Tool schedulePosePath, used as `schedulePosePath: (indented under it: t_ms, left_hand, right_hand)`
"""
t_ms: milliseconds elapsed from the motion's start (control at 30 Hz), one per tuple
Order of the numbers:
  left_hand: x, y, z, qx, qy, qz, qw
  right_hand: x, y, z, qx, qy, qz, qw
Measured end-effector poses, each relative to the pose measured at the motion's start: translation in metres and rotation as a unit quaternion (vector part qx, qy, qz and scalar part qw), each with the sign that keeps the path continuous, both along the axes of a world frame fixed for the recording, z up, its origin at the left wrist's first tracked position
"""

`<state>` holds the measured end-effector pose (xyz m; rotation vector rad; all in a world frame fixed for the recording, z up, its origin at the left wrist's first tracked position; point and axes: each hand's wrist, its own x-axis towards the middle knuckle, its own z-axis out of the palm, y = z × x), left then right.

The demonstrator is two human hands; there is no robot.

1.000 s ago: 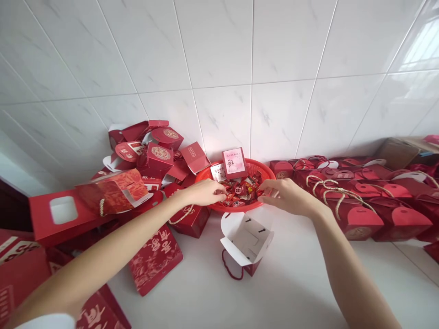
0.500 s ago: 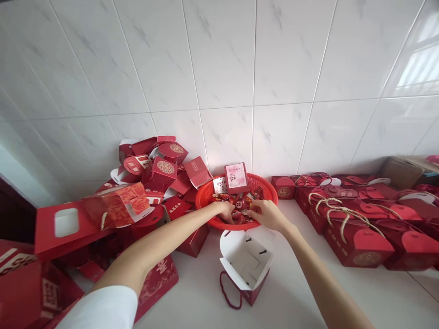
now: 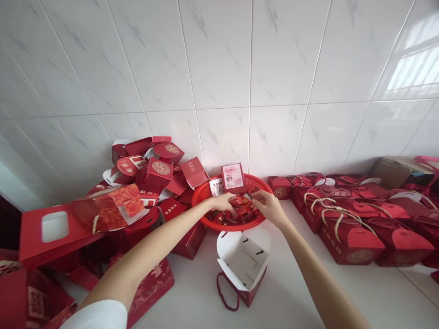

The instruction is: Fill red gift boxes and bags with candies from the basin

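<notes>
My left hand (image 3: 222, 203) is inside the red plastic basket (image 3: 255, 222), its fingers and thumb curled around red-wrapped candies (image 3: 242, 211). On the basket's right side, my right hand (image 3: 270, 208) is closed in a pinch above the candies; whatever sits between its fingertips is too small to make out. A pink-and-white printed card box (image 3: 233, 177) leans at the back of the basket, beside a small white printed packet (image 3: 216, 187). Just in front of the basket stands an open gift box (image 3: 244, 265), white inside, with a dark red rope handle (image 3: 222, 297) hanging over its left side.
On the left lies a jumbled heap of red gift boxes (image 3: 161, 173), with a larger windowed box (image 3: 75, 224) nearer me. Rows of closed red boxes (image 3: 353, 242) with rope handles fill the right, and a brown carton (image 3: 394, 171) sits behind. A tiled wall (image 3: 222, 137) backs the counter.
My left hand has risen slightly among the candies, and its fingers show more now. My right hand remains over the basket's right side. The view has shifted a little.
</notes>
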<state>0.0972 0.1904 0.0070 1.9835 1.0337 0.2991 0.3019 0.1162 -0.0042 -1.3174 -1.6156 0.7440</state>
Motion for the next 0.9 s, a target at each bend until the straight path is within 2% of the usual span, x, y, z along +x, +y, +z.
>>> schedulePosePath:
  t_ms: [67, 167, 300, 433, 700, 900]
  left_hand:
    - [-0.004, -0.002, 0.003, -0.073, -0.092, 0.007, 0.993]
    - [-0.005, -0.006, 0.007, -0.133, -0.139, 0.023, 0.981]
    - [0.001, -0.013, 0.014, -0.131, -0.177, 0.032, 0.975]
    - [0.006, -0.017, 0.019, -0.120, -0.192, 0.017, 0.974]
    - [-0.006, -0.015, 0.020, -0.173, -0.190, 0.077, 0.963]
    - [-0.018, -0.009, 0.017, -0.163, -0.204, 0.076, 0.962]
  right_hand:
    - [0.003, 0.002, -0.001, 0.005, 0.016, 0.003, 1.000]
    - [0.004, 0.002, -0.002, -0.002, 0.025, 0.049, 0.999]
    - [0.001, 0.001, -0.003, -0.015, -0.008, 0.095, 0.995]
    - [-0.002, 0.001, -0.003, 0.002, -0.043, 0.069, 0.997]
    - [-0.005, 0.000, 0.000, -0.010, -0.088, 0.027, 0.996]
    - [-0.007, -0.003, 0.002, -0.017, -0.111, 0.023, 0.993]
